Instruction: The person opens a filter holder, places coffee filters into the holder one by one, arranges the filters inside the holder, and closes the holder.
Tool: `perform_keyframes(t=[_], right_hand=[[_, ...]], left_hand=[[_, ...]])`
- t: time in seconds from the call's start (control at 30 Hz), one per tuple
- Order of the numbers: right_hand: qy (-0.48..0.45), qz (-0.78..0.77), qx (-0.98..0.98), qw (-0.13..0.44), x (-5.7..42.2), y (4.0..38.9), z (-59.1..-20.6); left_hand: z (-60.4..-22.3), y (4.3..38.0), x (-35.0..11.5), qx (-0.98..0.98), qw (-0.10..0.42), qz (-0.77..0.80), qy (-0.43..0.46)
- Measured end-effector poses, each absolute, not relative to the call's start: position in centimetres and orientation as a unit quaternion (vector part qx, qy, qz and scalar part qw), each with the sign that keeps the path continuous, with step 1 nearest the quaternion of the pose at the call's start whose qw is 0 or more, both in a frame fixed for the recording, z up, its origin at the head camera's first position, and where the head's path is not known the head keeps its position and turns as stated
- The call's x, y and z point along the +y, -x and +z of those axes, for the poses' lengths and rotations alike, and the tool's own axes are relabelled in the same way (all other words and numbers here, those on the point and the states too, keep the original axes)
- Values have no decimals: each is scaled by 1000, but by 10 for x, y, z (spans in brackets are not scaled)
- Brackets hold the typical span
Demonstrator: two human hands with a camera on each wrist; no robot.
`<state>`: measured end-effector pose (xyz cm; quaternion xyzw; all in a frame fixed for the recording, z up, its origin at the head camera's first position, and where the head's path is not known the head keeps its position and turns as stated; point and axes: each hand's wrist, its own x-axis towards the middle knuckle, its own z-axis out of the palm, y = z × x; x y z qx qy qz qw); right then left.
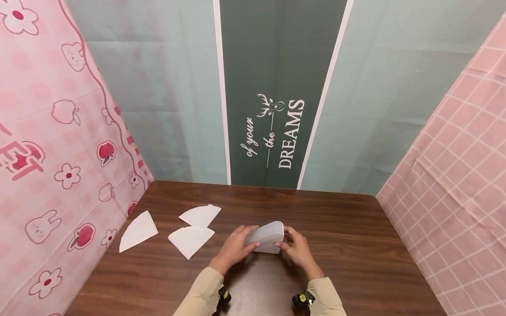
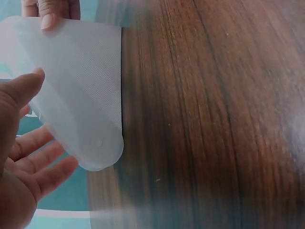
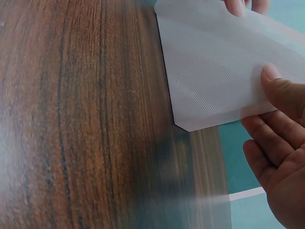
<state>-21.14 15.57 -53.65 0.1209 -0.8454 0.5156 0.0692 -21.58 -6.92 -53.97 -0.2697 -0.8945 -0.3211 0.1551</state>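
Two hands hold one pale piece (image 1: 265, 237). Left hand (image 1: 235, 245): thumb on the near face, fingers behind, pinching the piece at its 9 o'clock side. Right hand (image 1: 299, 249): thumb on the near face, fingers behind, pinching it at its 3 o'clock side. The pale piece is tilted at the tabletop; whether its lower edge touches cannot be told. Its near face shows fine ribbing; the wrist views show one rounded corner at the left hand's side and one clipped corner at the right hand's

Clock positions below take the pale piece as dial centre, head view. Two beige sleeves (image 1: 201, 289) and two black wrist devices (image 1: 224, 297) sit at 7 and 5 o'clock, one of each per arm. Three white fan-shaped papers (image 1: 138, 232) lie towards 9 o'clock: two near the left hand, meeting at one tip, and one farther out. One brown wood-grain table (image 1: 367, 259) carries all three. Beyond its edge, one green panel (image 1: 276, 52) with white lettering hangs at 12 o'clock; one pink patterned cloth (image 1: 47, 184) hangs at 10 and one pink checked cloth (image 1: 458, 184) at 2 o'clock
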Motion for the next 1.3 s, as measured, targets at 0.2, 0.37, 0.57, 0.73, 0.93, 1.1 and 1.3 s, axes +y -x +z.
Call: perform_keyframes(t=[0.2,0.37,0.57,0.73,0.93,1.1,1.3], right_hand=[[-126,505,-851,66,154,213,-536],[-127,510,-848,69,153,214,-536],[-115,526,-839,73,152,215,-537],[-119,523,-841,66,149,215,-538],[-112,525,-842,55,147,215,-540],[-109,529,-840,56,148,213,-543],[-102,527,-841,60,153,212,-542]], left_hand=[[-539,215,-69,-901,170,-302,261],[-538,217,-69,-903,176,-296,258],[-538,222,-70,-901,177,-295,265],[-540,223,-73,-905,169,-295,256],[-539,223,-76,-910,155,-294,250],[-538,222,-74,-910,136,-305,245],[-538,224,-69,-907,122,-320,244]])
